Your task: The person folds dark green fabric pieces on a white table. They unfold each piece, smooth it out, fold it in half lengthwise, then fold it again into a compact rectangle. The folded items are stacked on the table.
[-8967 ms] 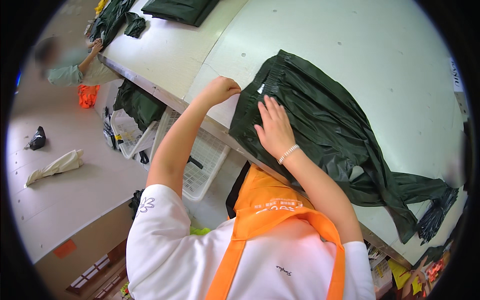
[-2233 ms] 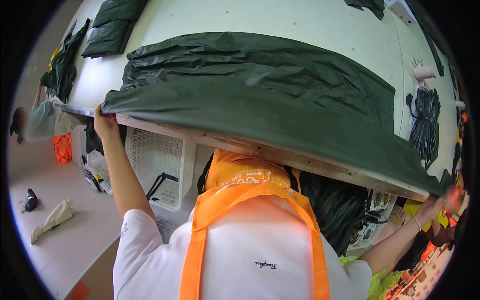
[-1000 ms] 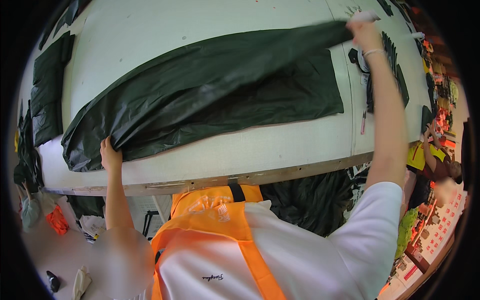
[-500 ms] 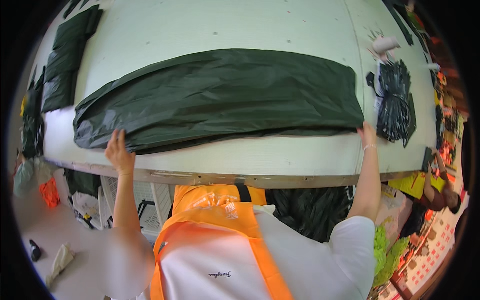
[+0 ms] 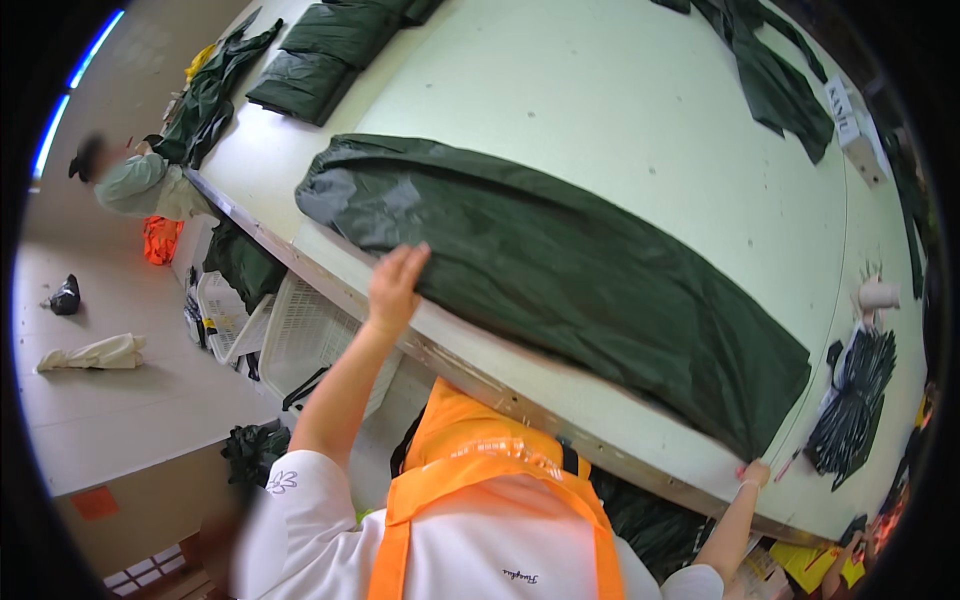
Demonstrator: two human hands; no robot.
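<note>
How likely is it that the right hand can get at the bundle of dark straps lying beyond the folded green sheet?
Probably yes. The right hand is at the table edge, near the folded green sheet's corner, and the bundle of dark straps lies close beyond it with nothing between.

The long folded garment (image 5: 560, 270) is dark green with a faint sheen and paler grey-green highlights at its left end. The table (image 5: 620, 120) is a pale, creamy green-white with a few small dark specks. The folded pieces (image 5: 320, 50) at the far left corner are the same dark green. The apron (image 5: 480, 480) is bright orange over a white shirt (image 5: 300, 530) bearing a small flower outline on the sleeve. The basket (image 5: 310, 340) is white. The bundle (image 5: 850, 400) of cords is black.
</note>
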